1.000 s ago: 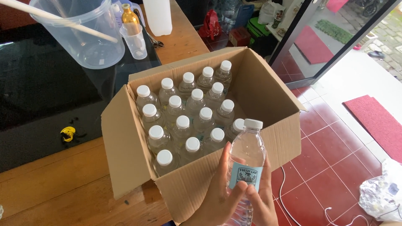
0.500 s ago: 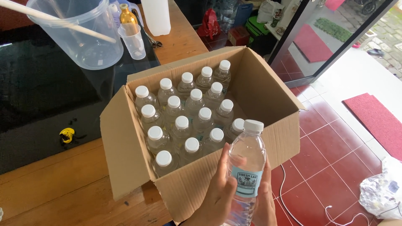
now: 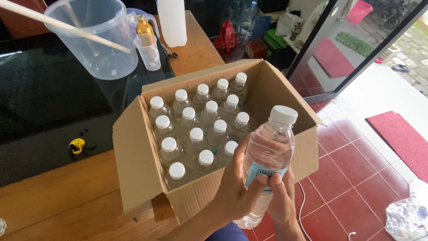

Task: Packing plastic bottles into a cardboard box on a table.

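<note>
Both hands, left hand [image 3: 236,189] and right hand [image 3: 281,201], close around a clear water bottle [image 3: 269,156], upright just beside the cardboard box [image 3: 133,165] of capped bottles [image 3: 196,129].

You held clear bottle [image 3: 267,156] with both hands, left hand [image 3: 236,189], right hand [image 3: 281,203], beside open cardboard box [image 3: 133,165] of white-capped bottles [image 3: 196,134], on wooden table [image 3: 67,205].

Small home workshop or shop, boxed bottles [image 3: 196,129], mixing bucket [image 3: 91,38], red-tiled floor [image 3: 343,165], glass door [image 3: 352,49]

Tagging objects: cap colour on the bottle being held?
White, on the clear bottle held in both hands; head view shows the cap best.
</note>
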